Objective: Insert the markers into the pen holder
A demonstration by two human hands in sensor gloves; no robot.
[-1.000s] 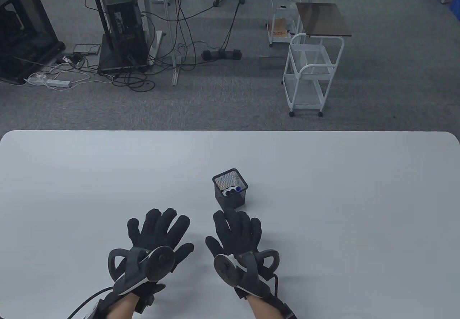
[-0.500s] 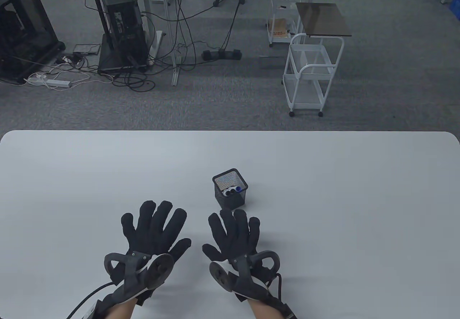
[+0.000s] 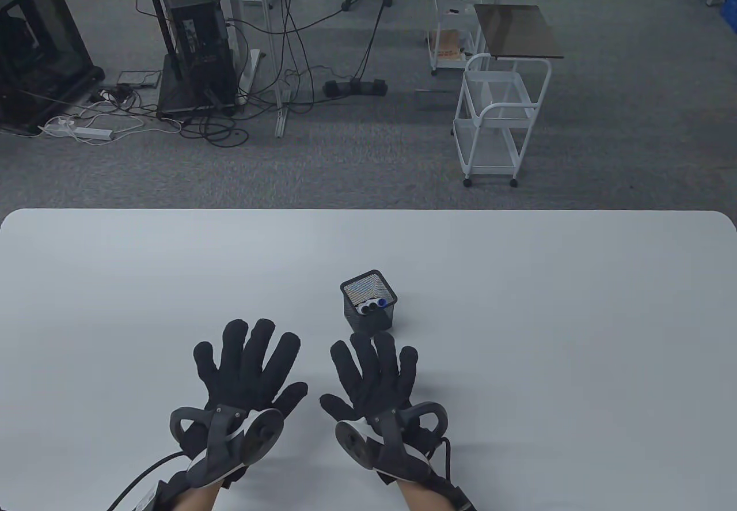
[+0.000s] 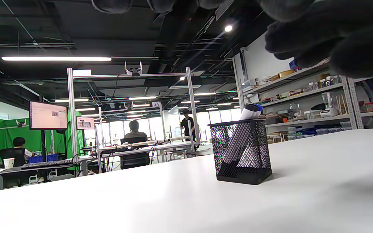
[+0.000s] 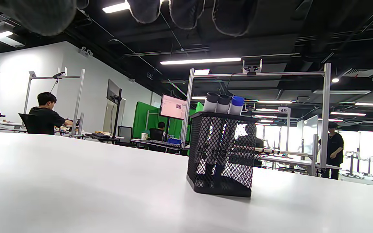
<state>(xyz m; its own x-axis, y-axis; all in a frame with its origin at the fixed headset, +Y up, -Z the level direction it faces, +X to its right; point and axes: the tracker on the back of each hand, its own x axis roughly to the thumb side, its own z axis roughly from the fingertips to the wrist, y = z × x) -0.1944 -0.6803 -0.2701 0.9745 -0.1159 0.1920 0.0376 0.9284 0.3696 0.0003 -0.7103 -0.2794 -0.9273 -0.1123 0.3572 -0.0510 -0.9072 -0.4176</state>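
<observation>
A square black wire-mesh pen holder (image 3: 370,300) stands upright on a white rounded-corner table (image 3: 518,315), a little right of the table's middle and toward the near edge. Three markers (image 3: 371,305) with pale barrels lean together inside it against the side nearest the person, their capped ends poking just above the rim; in the right wrist view two caps look dark grey and one blue (image 5: 237,101). The person's left hand (image 3: 244,370), in a black sensor glove, lies palm down with fingers spread, released and holding nothing, left of and nearer than the holder. The right hand (image 3: 374,375), gloved the same, is also flat and spread with nothing in it, its fingertips (image 3: 383,341) just short of the holder's near side; whether they touch it cannot be told. A grey ring-shaped tracker (image 3: 230,436) sits strapped on the back of each hand.
</observation>
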